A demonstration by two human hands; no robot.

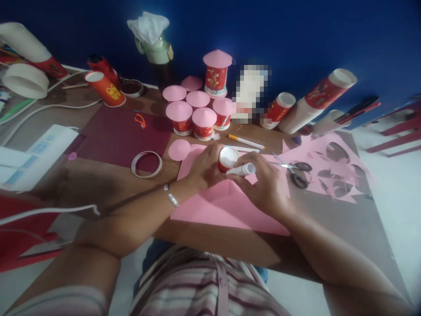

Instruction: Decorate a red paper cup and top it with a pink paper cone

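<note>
A small red paper cup (227, 159) is held just above the far edge of the pink sheet (223, 206), which lies flat on the tabletop (108, 184) in front of the person. The left hand (205, 169) is curled around the cup from the left, fingers closed on its red wall. The cup is tipped so that its white round end faces up toward the camera. The right hand (266, 186) hovers over the right part of the pink sheet and is clenched around a white glue stick (241, 169). The stick's long axis runs nearly level, left to right, and its tip points left at the lower side of the cup. Whether the tip touches the cup is hard to tell.

Beyond the pink sheet's far left corner lies a pink paper disc (179, 149), and farther back stands a cluster of red cups with pink cone lids (197, 116). A ring of tape (146, 164) lies left of the sheet on a maroon sheet (121, 136). Scissors (292, 169) lie just right of the sheet, on cut-up pink paper (332, 171). A pen (246, 141) lies just past the sheet's far edge. The tabletop is brown wood, and a deep blue wall (296, 35) rises behind it.
</note>
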